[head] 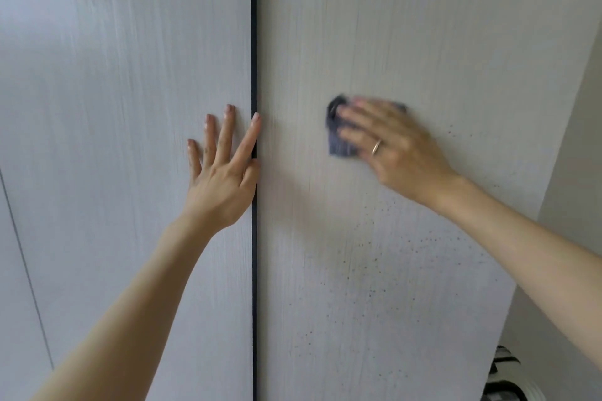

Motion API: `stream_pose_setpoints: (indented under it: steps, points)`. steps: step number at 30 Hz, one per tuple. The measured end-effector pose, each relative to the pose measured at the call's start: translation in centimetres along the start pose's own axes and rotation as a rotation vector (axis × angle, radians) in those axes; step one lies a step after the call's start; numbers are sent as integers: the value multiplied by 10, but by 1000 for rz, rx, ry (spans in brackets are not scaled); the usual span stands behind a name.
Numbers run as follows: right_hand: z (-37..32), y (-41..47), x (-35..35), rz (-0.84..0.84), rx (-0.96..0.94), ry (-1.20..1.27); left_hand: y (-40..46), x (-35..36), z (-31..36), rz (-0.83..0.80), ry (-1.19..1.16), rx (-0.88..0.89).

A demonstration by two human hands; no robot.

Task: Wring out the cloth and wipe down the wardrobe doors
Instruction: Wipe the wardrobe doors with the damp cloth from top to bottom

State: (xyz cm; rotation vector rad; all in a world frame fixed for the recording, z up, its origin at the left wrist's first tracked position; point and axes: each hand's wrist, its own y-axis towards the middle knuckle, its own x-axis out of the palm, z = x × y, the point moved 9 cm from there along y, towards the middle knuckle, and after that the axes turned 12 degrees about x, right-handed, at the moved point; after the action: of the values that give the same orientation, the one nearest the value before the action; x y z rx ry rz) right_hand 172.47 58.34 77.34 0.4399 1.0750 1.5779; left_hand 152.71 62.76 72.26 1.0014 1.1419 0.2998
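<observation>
Two pale grey wood-grain wardrobe doors fill the view, the left door (123, 75) and the right door (407, 26), split by a dark vertical handle strip (253, 42). My left hand (221, 169) lies flat on the left door with fingers spread, its index finger and thumb at the strip. My right hand (394, 143) presses a crumpled blue-grey cloth (338, 140) flat against the right door at mid height; it is blurred. Small dark specks (374, 270) dot the right door below that hand.
A plain wall (580, 172) adjoins the right door's edge. A black-and-white striped object (505, 374) shows at the bottom right corner. Another door seam (26, 267) runs down the far left.
</observation>
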Motion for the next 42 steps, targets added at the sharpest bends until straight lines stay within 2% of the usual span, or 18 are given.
stream_pose_setpoints:
  steps: [2, 4, 5, 9, 11, 14, 16, 19, 21, 23, 26, 28, 30, 34, 36, 39, 40, 42]
  points:
    - [18, 8, -14, 110, 199, 2, -1, 1, 1, 17, -5, -13]
    - [9, -10, -7, 139, 237, 29, -1, 1, 3, 38, -12, -23]
    - [-4, -27, 2, 107, 179, 50, -1, 2, 3, 45, -17, -32]
    - [-52, -100, 31, -197, -285, 73, -2, 2, 2, 78, -41, -61]
    - [-46, -99, 26, -238, -366, 35, -2, 3, 3, 96, -41, -64]
    - [-14, -58, 1, -103, -222, -38, -2, 4, 4, 117, -34, -69]
    - [16, -34, -20, 32, -11, -108, -3, 4, 5, 133, -33, -76]
    - [49, -28, -38, 179, 343, -72, -3, 4, 5, 140, -27, -98]
    - [46, -47, -34, 211, 444, -4, -4, 4, 6, 149, -31, -103]
    - [22, -79, -19, 144, 359, 39, -4, 3, 6, 159, -37, -112]
    - [-24, -133, 4, -109, -39, -34, -4, 4, 7, 163, -68, -151]
    - [-18, -135, 1, -185, -154, -57, -5, 5, 8, 180, -79, -166]
    - [13, -103, -16, -106, -69, -75, -5, 6, 9, 184, -85, -171]
    - [102, -42, -64, 151, 455, -63, -6, 6, 9, 192, -94, -178]
    - [112, -48, -67, 216, 608, -31, -6, 6, 9, 195, -91, -180]
    - [84, -92, -52, 220, 618, -4, -6, 5, 10, 199, -86, -175]
    - [68, -113, -43, 166, 550, -14, -6, 5, 11, 196, -84, -171]
    - [30, -155, -25, -12, 291, -74, -6, 6, 11, 183, -88, -167]
